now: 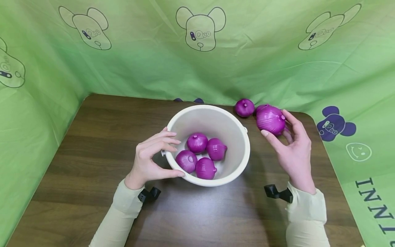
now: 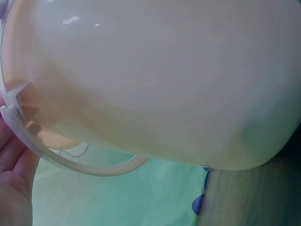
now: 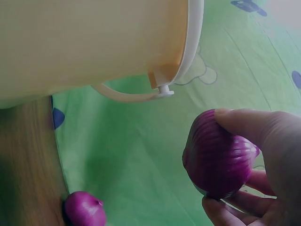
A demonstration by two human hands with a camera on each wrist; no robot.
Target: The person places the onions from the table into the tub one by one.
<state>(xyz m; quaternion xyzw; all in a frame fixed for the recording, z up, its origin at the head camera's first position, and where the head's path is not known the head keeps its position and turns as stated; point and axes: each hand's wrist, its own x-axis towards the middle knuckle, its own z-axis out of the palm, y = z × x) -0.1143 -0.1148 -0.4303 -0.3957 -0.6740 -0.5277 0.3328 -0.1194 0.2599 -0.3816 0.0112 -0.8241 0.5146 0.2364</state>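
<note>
A white bucket (image 1: 205,183) stands on the table with several purple onions (image 1: 197,142) inside on its bottom. My left hand (image 1: 154,154) holds the bucket's left rim, its fingers reaching over the edge and the thumb lying along the front of the rim. To the right of the bucket, my right hand (image 1: 294,147) grips another purple onion (image 3: 218,155) between thumb and fingers, raised above the table. Behind it, a further onion (image 1: 244,108) sits near the back edge, beside one more onion (image 1: 261,107) mostly hidden by the held one.
The brown wooden table (image 1: 92,154) is enclosed at the back and sides by a green cloth (image 1: 139,68) with cartoon heads printed on it. The bucket's curved handle (image 2: 101,169) hangs on its far side.
</note>
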